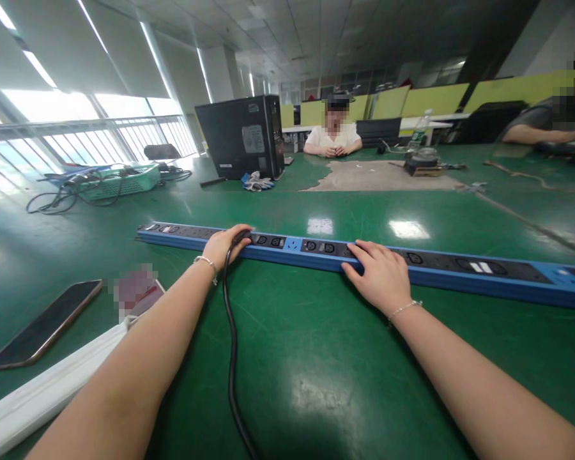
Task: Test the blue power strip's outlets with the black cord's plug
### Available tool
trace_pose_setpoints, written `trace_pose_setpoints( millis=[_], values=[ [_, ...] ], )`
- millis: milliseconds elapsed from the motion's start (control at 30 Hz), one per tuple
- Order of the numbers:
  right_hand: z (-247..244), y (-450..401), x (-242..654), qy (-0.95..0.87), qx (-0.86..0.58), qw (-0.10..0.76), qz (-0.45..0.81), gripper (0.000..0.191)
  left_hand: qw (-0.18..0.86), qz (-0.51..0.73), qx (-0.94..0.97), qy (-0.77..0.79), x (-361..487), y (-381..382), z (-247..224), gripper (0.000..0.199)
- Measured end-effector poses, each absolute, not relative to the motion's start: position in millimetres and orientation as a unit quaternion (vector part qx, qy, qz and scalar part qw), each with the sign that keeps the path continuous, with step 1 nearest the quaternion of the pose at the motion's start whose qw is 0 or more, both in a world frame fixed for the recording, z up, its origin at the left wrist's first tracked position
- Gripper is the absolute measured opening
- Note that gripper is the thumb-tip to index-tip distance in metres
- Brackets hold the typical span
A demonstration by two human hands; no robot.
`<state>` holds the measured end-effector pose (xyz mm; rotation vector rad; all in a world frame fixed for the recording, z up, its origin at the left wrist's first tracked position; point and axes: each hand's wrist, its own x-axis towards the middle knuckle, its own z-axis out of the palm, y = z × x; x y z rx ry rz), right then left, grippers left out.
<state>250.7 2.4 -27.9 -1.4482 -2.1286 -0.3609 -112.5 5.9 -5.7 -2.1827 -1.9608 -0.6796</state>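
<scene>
Power strip point(311, 260) spans 9 to 3 o'clock. Our left hand point(223, 246), 9 o'clock, clamped on plug point(241, 237); our right hand point(382, 271), 4 o'clock, gripping strip. We're likely seating or pulling plug, unclear which; next calls for steady strip, straight force.

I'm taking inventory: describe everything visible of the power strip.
The power strip is long, straight and narrow, with a blue, metallic-looking body, black socket panels on top, blue sections and white patches. It lies sockets up across the green table, running out of frame rightward. The left hand holds a black plug at it, whether inserted is hidden; the right hand rests on it.
</scene>
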Motion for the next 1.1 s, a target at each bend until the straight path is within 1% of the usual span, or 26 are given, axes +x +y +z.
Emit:
trace_pose_setpoints(
  millis=[200, 467, 700, 967, 1033, 1100],
  values=[
    [-29, 3, 251, -0.788, -0.530, 0.284, -0.132, 0.041, 0.071, -0.239, -0.723, -0.644, -105, -1, -6, 0.038],
    [-30, 3, 251, -0.789, -0.530, 0.287, -0.120, 0.042, 0.083, -0.193, -0.732, -0.648, -114, 1, -5, 0.042],
    [-29, 2, 250, -0.786, -0.537, 0.280, -0.123, 0.040, 0.078, -0.223, -0.718, -0.655, -110, -1, -6, 0.040],
    [-26, 0, 250, -0.789, -0.534, 0.275, -0.128, 0.040, 0.045, -0.311, -0.703, -0.638, -108, 3, -18, 0.032],
    [-26, 0, 249, -0.787, -0.534, 0.280, -0.128, 0.040, 0.048, -0.379, -0.678, -0.628, -110, 4, -15, 0.032],
    [-27, 0, 249, -0.787, -0.534, 0.282, -0.127, 0.040, 0.052, -0.479, -0.635, -0.604, -107, 4, -5, 0.036]
  ],
)
